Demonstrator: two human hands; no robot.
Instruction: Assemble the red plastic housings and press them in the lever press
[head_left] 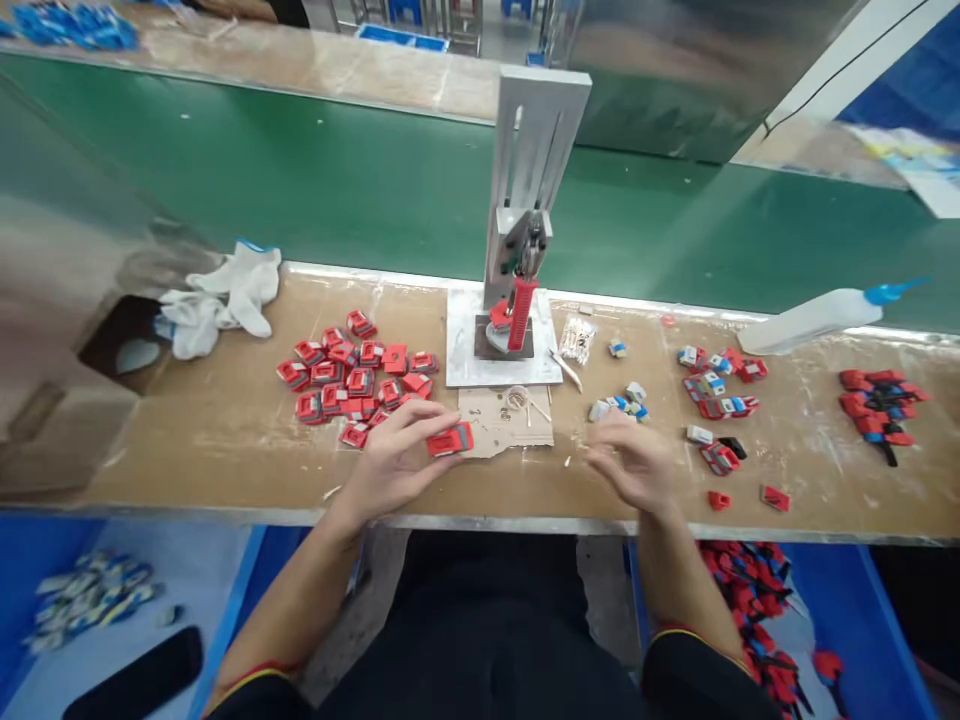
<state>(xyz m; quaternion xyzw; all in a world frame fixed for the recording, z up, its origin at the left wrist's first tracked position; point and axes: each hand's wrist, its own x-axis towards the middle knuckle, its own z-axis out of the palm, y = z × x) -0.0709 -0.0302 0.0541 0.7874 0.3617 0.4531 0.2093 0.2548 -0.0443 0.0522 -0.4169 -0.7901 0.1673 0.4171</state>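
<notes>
Red plastic clip (pixel 450 440) is being pinched between the fingertips of the left hand (pixel 394 462), above the desk (pixel 225 440) near its front edge. At three o'clock, the right hand (pixel 634 462) is hovering loosely open, blurred, holding nothing visible. At eleven o'clock a red clip pile (pixel 352 380) is lying; bare desk is stretching toward nine.

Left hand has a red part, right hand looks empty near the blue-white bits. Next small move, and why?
Probably bring the right hand forward to pick one small blue-and-white piece. The left hand already pinches a red part in its fingers, the right hand holds nothing visible, and those pieces lie just beyond it, beside the small press. The right hand is blurred, so this is tentative.
</notes>
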